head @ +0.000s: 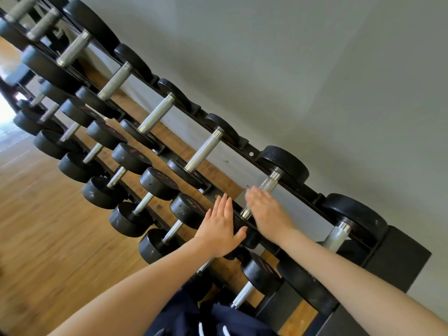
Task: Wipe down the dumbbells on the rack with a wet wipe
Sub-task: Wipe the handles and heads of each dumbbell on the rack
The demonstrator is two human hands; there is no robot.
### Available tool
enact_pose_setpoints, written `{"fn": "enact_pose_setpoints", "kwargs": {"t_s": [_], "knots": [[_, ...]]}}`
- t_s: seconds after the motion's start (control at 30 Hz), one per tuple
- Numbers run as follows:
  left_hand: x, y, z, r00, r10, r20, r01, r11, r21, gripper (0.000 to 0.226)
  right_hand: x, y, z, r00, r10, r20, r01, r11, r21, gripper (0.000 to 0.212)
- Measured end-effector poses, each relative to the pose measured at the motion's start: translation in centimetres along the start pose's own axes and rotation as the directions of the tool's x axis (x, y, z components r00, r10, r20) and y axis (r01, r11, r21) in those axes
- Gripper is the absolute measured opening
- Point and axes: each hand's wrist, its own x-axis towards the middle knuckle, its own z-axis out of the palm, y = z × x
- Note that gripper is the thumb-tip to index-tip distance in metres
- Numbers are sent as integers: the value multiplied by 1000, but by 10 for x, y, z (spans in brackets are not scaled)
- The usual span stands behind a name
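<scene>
Nearest the viewer, a fold of dark navy clothing with white drawstrings (213,321) hangs below both forearms.

The left hand (219,229) is open, fingers straight and together, thumb spread to its right. It lies flat against the near black head (238,223) of a dumbbell on the top tier; whether the palm presses or merely touches cannot be told.

The right hand (266,214) is just to the right of the left, also open, fingers extended. It is blurred. It lies over the chrome handle (265,187) of that same dumbbell, covering the lower part of the grip; the upper part shows beyond the fingertips. No curl round the handle is visible. Whether a wipe is beneath either palm cannot be told.

Beyond the right fingertips sits the far black head (283,164) of this dumbbell, on the rear rail of the black rack (397,260).

To the right of the right forearm rests a larger dumbbell (339,235). To the left of the left hand, lower-tier dumbbells (157,183) run in rows.

Farther off, up and left of both hands, the top tier carries on with more knurled-handle dumbbells (157,115). Wood-grain flooring (36,226) lies left of the rack; a grey wall (315,69) stands behind it.
</scene>
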Motion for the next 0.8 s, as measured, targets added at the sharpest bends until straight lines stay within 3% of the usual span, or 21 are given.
{"fn": "enact_pose_setpoints", "kwargs": {"t_s": [0.07, 0.13, 0.2, 0.27, 0.4, 0.47, 0.57, 0.67, 0.8], "knots": [[0, -1, 1, 1000, 2, -6, -2, 1000, -7, 83, -7, 3, -1, 981, -193, 27, 193, 981, -19, 50], [1, -2, 2, 1000, 7, -13, -7, 1000, -17, 83, 0, 21, -12, 987, -151, 62, 153, 987, -38, 49], [1, -3, 3, 1000, 14, -19, -14, 999, -31, 83, 10, 38, -24, 995, -9, 95, 15, 998, -59, 50], [2, -5, 4, 999, 17, -33, -19, 999, -45, 83, 15, 41, -32, 979, 39, 199, -33, 999, -34, 52], [4, -8, 9, 998, 33, -60, -37, 997, -72, 83, 11, 28, -38, 930, -141, 338, 123, 990, 74, 70], [5, -8, 11, 997, 39, -71, -46, 995, -89, 83, 11, 37, -44, 896, -186, 404, 164, 982, 89, 62], [4, -9, 13, 994, 47, -103, -59, 992, -112, 83, 20, 46, -50, 934, -151, 323, 142, 989, 53, 55], [4, -12, 16, 989, 59, -136, -79, 987, -141, 84, 21, 30, -46, 935, -64, 349, 43, 997, 68, 53], [4, -14, 16, 986, 79, -144, -101, 983, -150, 83, 21, 22, -49, 899, -217, 381, 202, 976, 79, 60]]}}
